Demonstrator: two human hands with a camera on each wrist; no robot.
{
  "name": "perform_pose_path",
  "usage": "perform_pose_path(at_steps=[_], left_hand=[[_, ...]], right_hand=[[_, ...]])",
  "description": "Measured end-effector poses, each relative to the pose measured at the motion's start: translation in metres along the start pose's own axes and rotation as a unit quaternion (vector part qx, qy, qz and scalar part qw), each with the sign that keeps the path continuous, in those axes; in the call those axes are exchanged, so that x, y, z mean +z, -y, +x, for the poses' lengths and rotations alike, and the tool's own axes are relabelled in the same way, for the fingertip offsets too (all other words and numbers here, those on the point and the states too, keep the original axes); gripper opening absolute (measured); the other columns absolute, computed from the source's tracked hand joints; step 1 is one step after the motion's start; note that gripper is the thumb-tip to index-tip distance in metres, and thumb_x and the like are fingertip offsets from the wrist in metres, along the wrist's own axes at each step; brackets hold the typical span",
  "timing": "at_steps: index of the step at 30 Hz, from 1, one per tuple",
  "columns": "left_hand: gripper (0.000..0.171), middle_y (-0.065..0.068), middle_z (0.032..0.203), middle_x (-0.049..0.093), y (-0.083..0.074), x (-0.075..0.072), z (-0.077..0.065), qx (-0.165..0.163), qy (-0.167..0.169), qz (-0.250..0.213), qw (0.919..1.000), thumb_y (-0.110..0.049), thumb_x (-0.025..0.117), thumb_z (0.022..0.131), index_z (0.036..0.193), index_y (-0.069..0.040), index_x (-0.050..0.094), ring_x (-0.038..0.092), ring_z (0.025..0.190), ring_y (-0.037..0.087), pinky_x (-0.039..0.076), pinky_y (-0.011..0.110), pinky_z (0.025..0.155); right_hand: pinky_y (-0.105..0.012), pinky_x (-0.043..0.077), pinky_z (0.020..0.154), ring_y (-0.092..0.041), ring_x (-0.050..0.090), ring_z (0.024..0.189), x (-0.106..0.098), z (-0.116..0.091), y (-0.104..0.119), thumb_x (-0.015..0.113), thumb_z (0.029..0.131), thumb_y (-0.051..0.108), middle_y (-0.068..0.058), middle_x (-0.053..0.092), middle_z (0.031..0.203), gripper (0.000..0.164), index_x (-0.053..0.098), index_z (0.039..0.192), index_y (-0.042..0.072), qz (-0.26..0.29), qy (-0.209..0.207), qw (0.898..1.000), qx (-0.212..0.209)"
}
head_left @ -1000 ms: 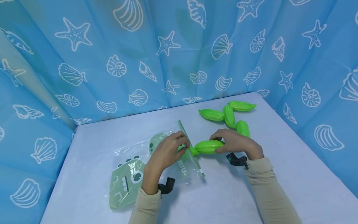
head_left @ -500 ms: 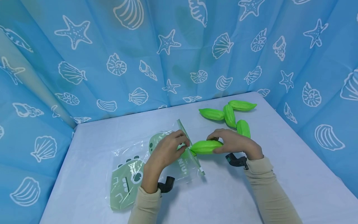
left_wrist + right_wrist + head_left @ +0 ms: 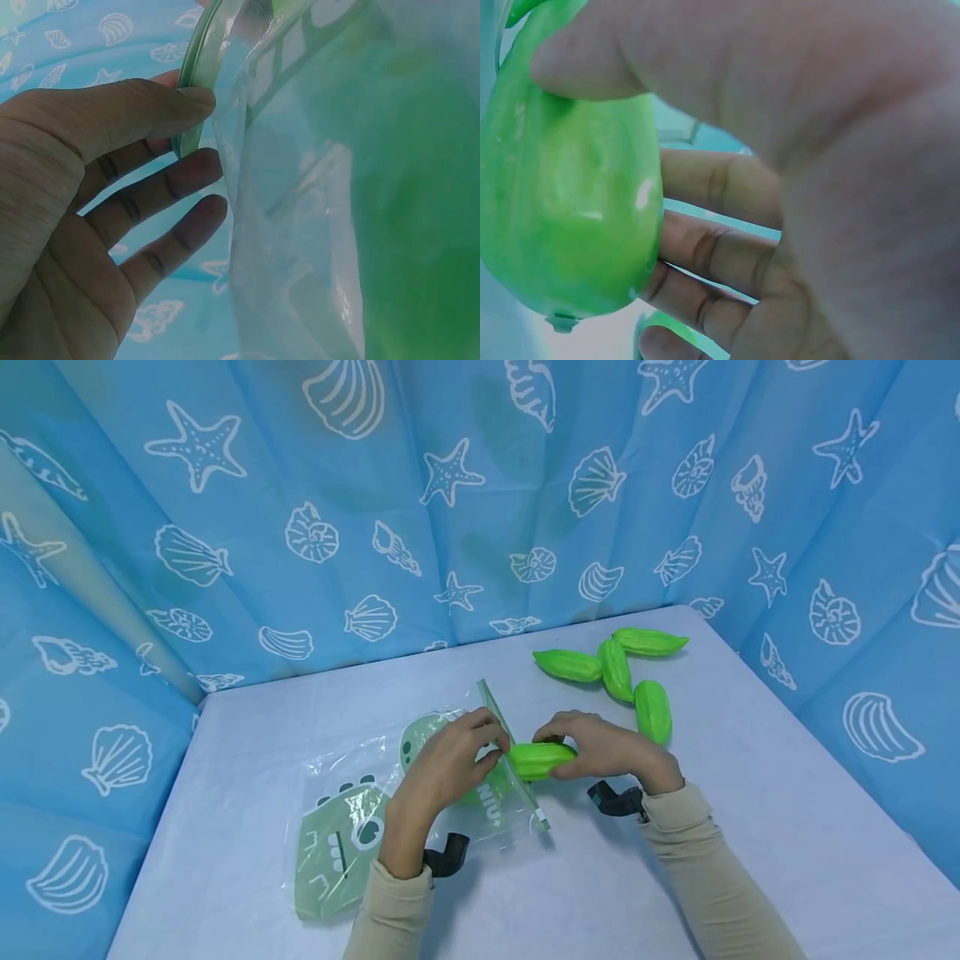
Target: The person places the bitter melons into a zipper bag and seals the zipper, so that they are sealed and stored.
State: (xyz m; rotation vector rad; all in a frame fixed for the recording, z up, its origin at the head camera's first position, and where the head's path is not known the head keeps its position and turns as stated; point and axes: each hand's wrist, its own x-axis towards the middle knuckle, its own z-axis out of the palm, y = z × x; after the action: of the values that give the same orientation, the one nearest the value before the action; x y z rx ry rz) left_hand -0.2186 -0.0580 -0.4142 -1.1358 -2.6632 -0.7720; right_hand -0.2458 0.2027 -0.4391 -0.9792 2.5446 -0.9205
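My left hand pinches the green zip edge of a clear zip bag between thumb and forefinger, the other fingers spread beside the plastic. The bag lies on the table with a pale green cartoon monster print. My right hand grips a bright green, ridged, glossy gourd, thumb on one side and fingers on the other. Its far end is at the bag's mouth, partly hidden behind the zip edge and left hand. In the right wrist view, the gourd's stem end faces the palm. Bright green shows through the plastic in the left wrist view.
Several similar green gourds lie at the back right: one pointed left, one upright in the middle, one pointed right, and one just beyond the right hand. A blue shell-print curtain stands behind the white table.
My right hand has moved left with the gourd, bringing its far end from outside the zip edge into the bag's mouth. The left hand holds its place on the bag.
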Motion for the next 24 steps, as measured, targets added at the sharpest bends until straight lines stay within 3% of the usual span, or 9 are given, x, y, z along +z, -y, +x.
perform_pose_path(at_steps=[13,17,24], left_hand=[[0.012,-0.001,0.102,0.061,0.001,0.001,-0.001,0.015,-0.018,-0.014,0.9996,-0.001,0.075,0.088,0.097,-0.009,0.073,0.064,0.093,0.02,0.053,0.029,0.078],[0.012,-0.001,0.103,0.061,0.001,0.0,-0.001,0.016,-0.016,-0.012,0.9997,-0.002,0.075,0.088,0.097,-0.01,0.073,0.064,0.093,0.02,0.053,0.029,0.078],[0.012,-0.001,0.104,0.061,0.0,-0.002,-0.001,0.014,-0.013,-0.013,0.9997,-0.001,0.074,0.089,0.097,-0.01,0.073,0.063,0.093,0.019,0.053,0.029,0.079]], right_hand=[[-0.036,0.047,0.081,-0.016,0.052,0.095,0.013,0.01,0.006,0.076,0.086,0.015,0.005,0.06,0.112,0.042,0.066,0.127,0.013,0.006,0.009,1.0,-0.013],[-0.039,0.049,0.083,-0.016,0.052,0.098,0.018,0.014,0.008,0.077,0.089,0.018,0.003,0.06,0.117,0.046,0.063,0.132,0.012,0.013,0.01,0.999,-0.037],[-0.04,0.049,0.085,-0.018,0.052,0.102,0.028,0.021,0.012,0.075,0.09,0.018,0.001,0.06,0.119,0.041,0.064,0.129,0.011,0.007,-0.018,0.999,-0.042]])
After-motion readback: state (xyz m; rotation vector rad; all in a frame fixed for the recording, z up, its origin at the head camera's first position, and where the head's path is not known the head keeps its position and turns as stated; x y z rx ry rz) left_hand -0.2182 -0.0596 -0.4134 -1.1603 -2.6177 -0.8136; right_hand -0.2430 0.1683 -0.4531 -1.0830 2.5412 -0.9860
